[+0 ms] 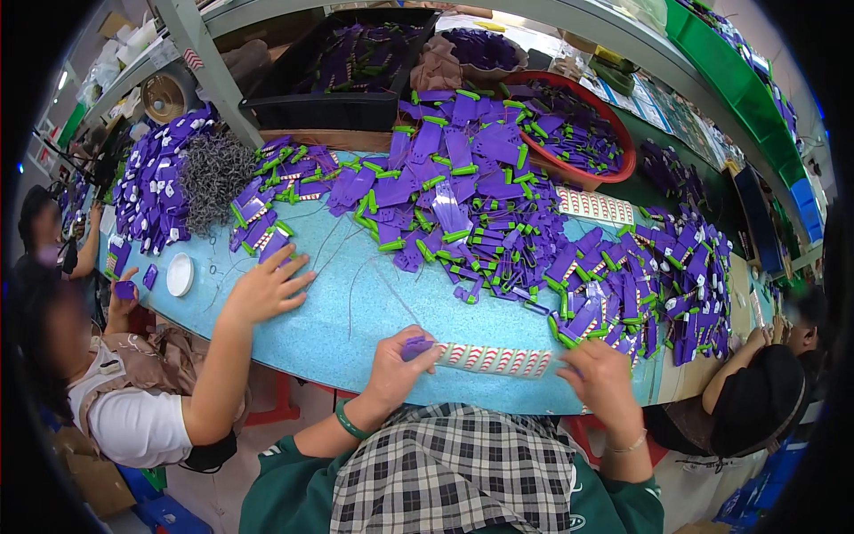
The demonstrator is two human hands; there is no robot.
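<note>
Left fingers (429, 359) pinch purple piece (414, 348); right fingers (580, 358) at strip (494, 360), grip unclear. Striped pieces (685, 294) rightward seem done, heap (494, 147) ahead left.

The widest way through is the bare blue middle of the table (311, 343), running from the near edge up to the big purple heap (463, 178), with only thin wires (350, 307) trailing across. A neighbour's hand (269, 289) spreads over its left part, the forearm cutting across the near edge; a white dish (181, 274) sits nearer the left end. Closer to me, the person's left hand (402, 367), a patterned strip (494, 360) and the right hand (605, 378) bar the near edge, yet a bare band lies between strip and heap. Toward the right end, more purple parts (640, 298) close it off; a black bin (311, 114) and red basin (631, 167) block the far edge.
</note>
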